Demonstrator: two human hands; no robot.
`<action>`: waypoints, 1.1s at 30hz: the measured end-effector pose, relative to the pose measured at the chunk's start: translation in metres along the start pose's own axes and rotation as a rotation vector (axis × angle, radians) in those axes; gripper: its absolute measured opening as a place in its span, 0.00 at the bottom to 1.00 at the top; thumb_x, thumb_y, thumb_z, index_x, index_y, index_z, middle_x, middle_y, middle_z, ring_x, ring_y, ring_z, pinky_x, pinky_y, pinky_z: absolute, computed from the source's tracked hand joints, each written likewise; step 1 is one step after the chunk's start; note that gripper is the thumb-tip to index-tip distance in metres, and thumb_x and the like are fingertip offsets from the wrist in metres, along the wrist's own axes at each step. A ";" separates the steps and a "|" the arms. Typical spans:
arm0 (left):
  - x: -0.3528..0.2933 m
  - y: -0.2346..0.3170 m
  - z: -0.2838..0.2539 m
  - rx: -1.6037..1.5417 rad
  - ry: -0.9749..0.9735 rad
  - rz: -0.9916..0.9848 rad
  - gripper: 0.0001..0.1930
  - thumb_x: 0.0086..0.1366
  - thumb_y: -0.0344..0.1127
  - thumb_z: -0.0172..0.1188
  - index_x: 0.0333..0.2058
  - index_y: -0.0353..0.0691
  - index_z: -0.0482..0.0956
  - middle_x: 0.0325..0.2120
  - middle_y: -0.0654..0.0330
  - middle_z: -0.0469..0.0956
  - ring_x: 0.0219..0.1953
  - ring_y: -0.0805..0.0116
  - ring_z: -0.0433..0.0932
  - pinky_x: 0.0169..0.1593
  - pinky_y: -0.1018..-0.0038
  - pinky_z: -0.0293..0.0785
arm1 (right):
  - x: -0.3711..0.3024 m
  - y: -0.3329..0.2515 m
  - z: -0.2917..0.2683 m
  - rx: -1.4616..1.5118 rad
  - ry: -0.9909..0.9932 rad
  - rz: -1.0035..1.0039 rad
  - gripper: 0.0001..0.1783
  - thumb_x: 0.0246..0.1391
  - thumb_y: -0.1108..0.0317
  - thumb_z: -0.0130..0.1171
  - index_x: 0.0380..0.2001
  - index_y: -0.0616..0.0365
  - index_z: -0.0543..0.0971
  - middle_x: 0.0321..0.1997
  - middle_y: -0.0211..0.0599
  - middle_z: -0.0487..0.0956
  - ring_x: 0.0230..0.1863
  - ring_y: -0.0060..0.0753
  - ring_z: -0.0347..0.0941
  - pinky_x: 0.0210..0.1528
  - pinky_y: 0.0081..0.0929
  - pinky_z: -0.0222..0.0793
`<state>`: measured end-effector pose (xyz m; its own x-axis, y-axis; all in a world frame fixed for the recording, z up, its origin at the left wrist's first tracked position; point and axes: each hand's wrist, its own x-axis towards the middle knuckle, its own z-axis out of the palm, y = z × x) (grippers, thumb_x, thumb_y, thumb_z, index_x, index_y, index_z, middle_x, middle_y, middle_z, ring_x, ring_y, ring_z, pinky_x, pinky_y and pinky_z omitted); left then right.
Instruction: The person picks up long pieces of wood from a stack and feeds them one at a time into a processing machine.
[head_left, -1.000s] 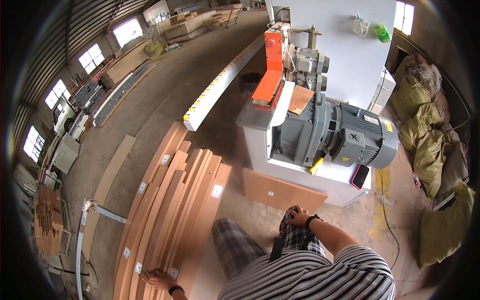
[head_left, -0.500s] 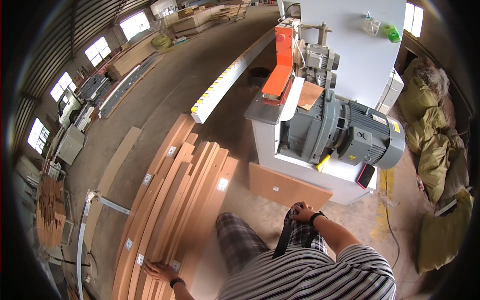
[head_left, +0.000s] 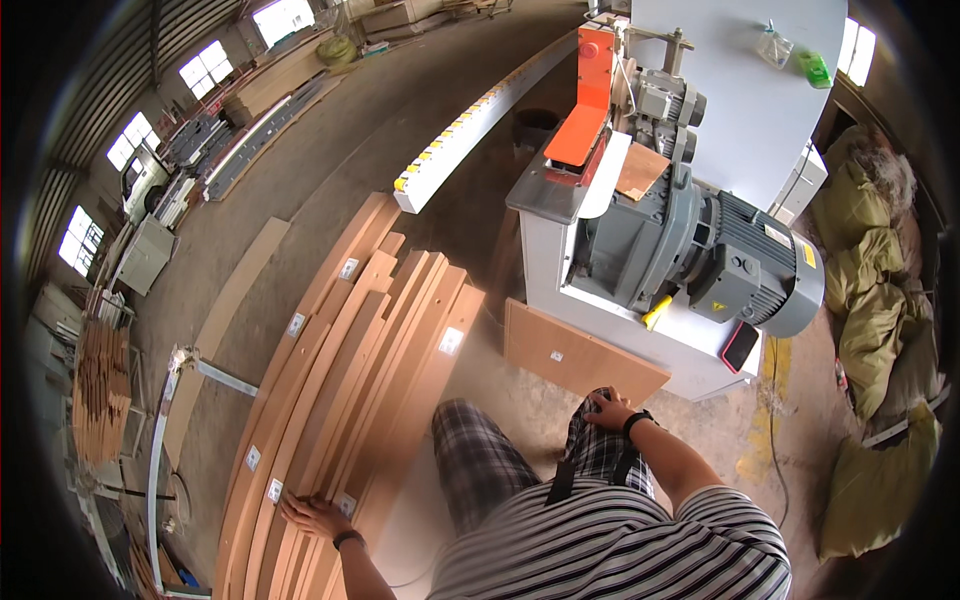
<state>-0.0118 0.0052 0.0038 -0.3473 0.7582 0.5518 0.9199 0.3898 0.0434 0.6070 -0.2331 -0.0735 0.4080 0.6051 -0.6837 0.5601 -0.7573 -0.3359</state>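
My left hand (head_left: 312, 515) rests on a stack of long light-brown wooden boards (head_left: 345, 390) beside my left leg. Its fingers are stretched across the upper edges and hold nothing. Small white labels are stuck on several boards, one (head_left: 274, 490) right by my fingertips. On my right knee lies my right hand (head_left: 608, 411), fingers apart over the plaid shorts (head_left: 590, 450), gripping no object. Each wrist has a dark band.
Ahead stands a white machine with a large grey motor (head_left: 765, 262) and an orange guard (head_left: 578, 136). A wooden panel (head_left: 570, 350) leans against its base, and a phone (head_left: 740, 346) lies on its ledge. Bulging sacks (head_left: 868, 300) line the right; a white rail (head_left: 470, 125) extends away.
The view has tilted slightly, so the machine and rail appear farther right. Both hands stay where they were, on the boards and on the knee.
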 end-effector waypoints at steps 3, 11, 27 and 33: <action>0.000 0.003 -0.004 -0.034 0.054 0.034 0.26 0.68 0.45 0.45 0.64 0.55 0.54 0.65 0.62 0.52 0.68 0.58 0.49 0.62 0.49 0.53 | -0.002 -0.002 -0.003 -0.031 0.005 -0.001 0.44 0.45 0.32 0.53 0.65 0.27 0.55 0.73 0.47 0.39 0.69 0.71 0.39 0.66 0.61 0.43; -0.004 0.003 0.009 0.114 -0.100 -0.097 0.30 0.67 0.46 0.51 0.65 0.53 0.53 0.65 0.60 0.51 0.67 0.56 0.50 0.60 0.50 0.56 | 0.011 0.017 0.013 -0.031 -0.043 -0.174 0.43 0.45 0.32 0.54 0.64 0.29 0.58 0.72 0.49 0.43 0.69 0.68 0.43 0.67 0.58 0.42; 0.000 -0.016 0.040 0.182 -0.094 -0.070 0.27 0.70 0.46 0.44 0.65 0.53 0.52 0.66 0.60 0.50 0.68 0.57 0.48 0.61 0.49 0.55 | -0.003 -0.015 -0.008 -0.020 -0.033 -0.023 0.43 0.46 0.30 0.52 0.64 0.24 0.56 0.73 0.51 0.38 0.70 0.71 0.36 0.68 0.59 0.38; -0.001 0.004 0.001 0.008 0.070 0.027 0.26 0.70 0.49 0.40 0.65 0.53 0.53 0.66 0.58 0.50 0.68 0.55 0.48 0.60 0.49 0.54 | -0.014 -0.012 -0.017 -0.031 -0.057 -0.033 0.44 0.45 0.30 0.52 0.65 0.30 0.57 0.72 0.55 0.38 0.70 0.70 0.33 0.69 0.58 0.35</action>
<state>-0.0078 0.0068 0.0024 -0.3086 0.7305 0.6092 0.9272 0.3739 0.0213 0.6064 -0.2280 -0.0491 0.3480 0.6137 -0.7087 0.5948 -0.7289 -0.3390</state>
